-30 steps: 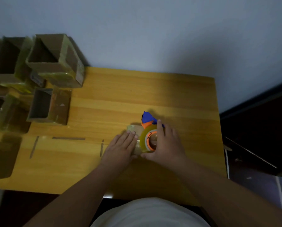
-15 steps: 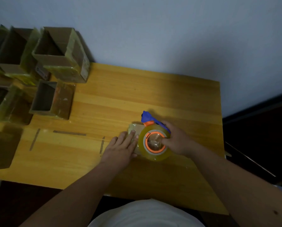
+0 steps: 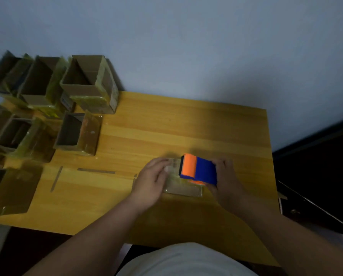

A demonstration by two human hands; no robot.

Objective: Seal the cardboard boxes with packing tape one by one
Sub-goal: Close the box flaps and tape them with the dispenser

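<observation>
A pale grey-blue wall [image 3: 186,46] fills the upper part of the view. Below it lies the yellow wooden counter [image 3: 186,126], its near edge partly covered by the person's forearms and white shirt [image 3: 184,259]. Right of the counter the room is dark, and what stands there is hard to make out.

At the counter's far left corner stands a cluster of open brown cardboard boxes wrapped in yellowish tape [image 3: 47,100]. Those nearest the left edge of the view are cut off and blurred, so their number cannot be told. Several thin dark strips [image 3: 96,170] lie on the counter between that cluster and the hands; what they are cannot be told.

Toward the counter's near right side lies a small flat cardboard box covered in clear tape [image 3: 183,186], with much of its top hidden by the hands and the tool. The left hand [image 3: 152,180] rests on the box's left part, fingers close together and bent over its far edge. The right hand [image 3: 224,182] grips the orange and blue tape dispenser [image 3: 198,169] from the right, fingers curled round its blue body. The dispenser sits over the box's far right part, its orange end pointing toward the left hand. The tape roll is almost wholly hidden under it.
</observation>
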